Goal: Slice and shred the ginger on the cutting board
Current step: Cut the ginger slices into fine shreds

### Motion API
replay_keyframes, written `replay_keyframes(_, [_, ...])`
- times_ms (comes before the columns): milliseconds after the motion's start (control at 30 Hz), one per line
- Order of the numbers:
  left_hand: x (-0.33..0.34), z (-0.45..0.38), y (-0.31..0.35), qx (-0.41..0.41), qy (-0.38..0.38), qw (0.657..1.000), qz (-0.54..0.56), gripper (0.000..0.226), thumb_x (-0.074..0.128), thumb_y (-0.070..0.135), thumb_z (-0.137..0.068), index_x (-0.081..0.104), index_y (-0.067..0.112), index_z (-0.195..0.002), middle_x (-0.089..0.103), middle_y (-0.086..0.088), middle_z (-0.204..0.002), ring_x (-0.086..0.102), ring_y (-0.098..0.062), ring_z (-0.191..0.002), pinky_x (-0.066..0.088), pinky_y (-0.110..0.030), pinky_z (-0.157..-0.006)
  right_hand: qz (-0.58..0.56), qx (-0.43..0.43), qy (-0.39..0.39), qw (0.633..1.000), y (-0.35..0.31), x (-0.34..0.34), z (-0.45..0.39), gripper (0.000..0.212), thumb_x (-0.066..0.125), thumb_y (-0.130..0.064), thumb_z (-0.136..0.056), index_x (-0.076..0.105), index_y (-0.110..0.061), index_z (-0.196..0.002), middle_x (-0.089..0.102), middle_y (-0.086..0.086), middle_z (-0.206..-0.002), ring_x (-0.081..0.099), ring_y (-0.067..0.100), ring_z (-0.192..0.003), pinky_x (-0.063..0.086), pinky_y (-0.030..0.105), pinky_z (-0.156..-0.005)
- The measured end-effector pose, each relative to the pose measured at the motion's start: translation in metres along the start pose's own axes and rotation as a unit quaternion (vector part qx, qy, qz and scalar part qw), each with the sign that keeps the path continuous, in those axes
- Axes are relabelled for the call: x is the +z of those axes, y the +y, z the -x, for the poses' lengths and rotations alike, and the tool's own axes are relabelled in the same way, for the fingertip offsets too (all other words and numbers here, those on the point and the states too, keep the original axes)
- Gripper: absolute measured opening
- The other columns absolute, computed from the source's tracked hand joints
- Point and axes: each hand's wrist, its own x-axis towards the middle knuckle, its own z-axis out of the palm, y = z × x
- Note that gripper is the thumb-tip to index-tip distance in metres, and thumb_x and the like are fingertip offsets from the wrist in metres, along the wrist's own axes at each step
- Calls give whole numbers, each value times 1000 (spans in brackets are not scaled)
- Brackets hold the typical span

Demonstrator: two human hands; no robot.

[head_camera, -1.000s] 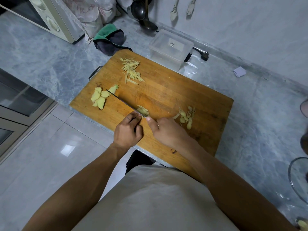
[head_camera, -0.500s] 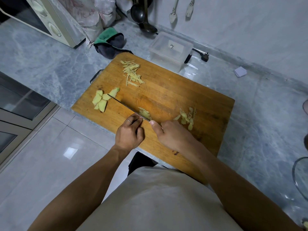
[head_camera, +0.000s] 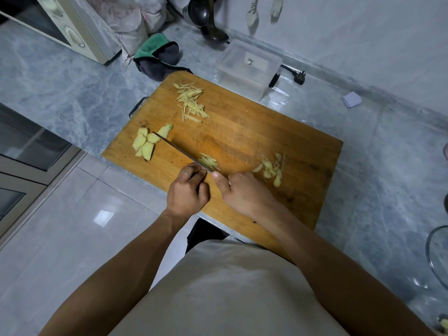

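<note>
A wooden cutting board (head_camera: 266,132) lies on the grey marble counter. My right hand (head_camera: 244,195) grips the handle of a knife (head_camera: 177,149), thumb by the blade, whose tip points far left. My left hand (head_camera: 186,192), fingers curled, holds a small stack of ginger against the blade's near side. Fresh shreds (head_camera: 209,162) lie just beyond the blade. A heap of ginger shreds (head_camera: 191,101) sits at the board's far side. Flat ginger slices (head_camera: 145,144) lie at its left end by the knife tip, and more ginger pieces (head_camera: 272,169) lie right of my right hand.
A clear plastic box (head_camera: 249,66) and a black plug (head_camera: 299,77) lie behind the board. A green and dark cloth (head_camera: 157,57) sits at the far left, beside a microwave (head_camera: 60,27). Ladles (head_camera: 206,18) hang at the wall. A glass bowl (head_camera: 436,258) is at the right edge.
Both hands stay at the same spot on the board's near side. The knife keeps its line, and the little pile of fresh shreds beside the blade looks slightly bigger.
</note>
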Motion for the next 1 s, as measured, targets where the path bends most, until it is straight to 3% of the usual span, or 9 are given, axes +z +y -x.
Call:
replay_keyframes(133, [2, 0, -1, 11, 6, 1000, 6, 38, 45, 16, -84, 74, -5, -96, 65, -19, -100, 57, -27, -106, 56, -37, -63, -1, 1, 0, 1000, 4, -1, 2, 67, 28, -59, -105, 46, -12, -61, 52, 10, -66, 54, 32, -62, 34, 34, -52])
replay_keyframes(400, [0, 0, 0, 10, 9, 1000, -8, 35, 45, 16, -82, 74, -1, -92, 63, -15, -93, 57, -28, -94, 52, -33, -59, 29, -6, 5, 1000, 3, -4, 12, 69, 26, -62, -103, 56, -9, -70, 58, 12, -69, 58, 32, -64, 42, 36, -54])
replay_keyframes(600, [2, 0, -1, 10, 19, 1000, -10, 36, 45, 15, -83, 74, -4, -92, 64, -18, -94, 55, -26, -97, 52, -32, -60, 17, 4, -3, 1000, 3, -5, 10, 67, 27, -61, -104, 49, -12, -64, 56, 11, -68, 56, 30, -61, 30, 32, -49])
replay_keyframes(800, [3, 0, -1, 8, 27, 1000, -2, 36, 45, 15, -83, 75, -3, -93, 65, -17, -95, 55, -25, -100, 53, -33, -62, 5, 17, -11, 1000, 3, 0, 5, 64, 26, -63, -103, 48, -16, -66, 56, 12, -78, 55, 30, -66, 31, 32, -53])
replay_keyframes(1000, [1, 0, 0, 7, 25, 1000, -2, 35, 45, 15, -83, 75, -1, -93, 64, -15, -94, 55, -24, -95, 51, -31, -61, 13, 22, -17, 1000, -2, 2, 4, 62, 25, -62, -104, 45, -17, -65, 53, 11, -76, 52, 30, -66, 24, 31, -47])
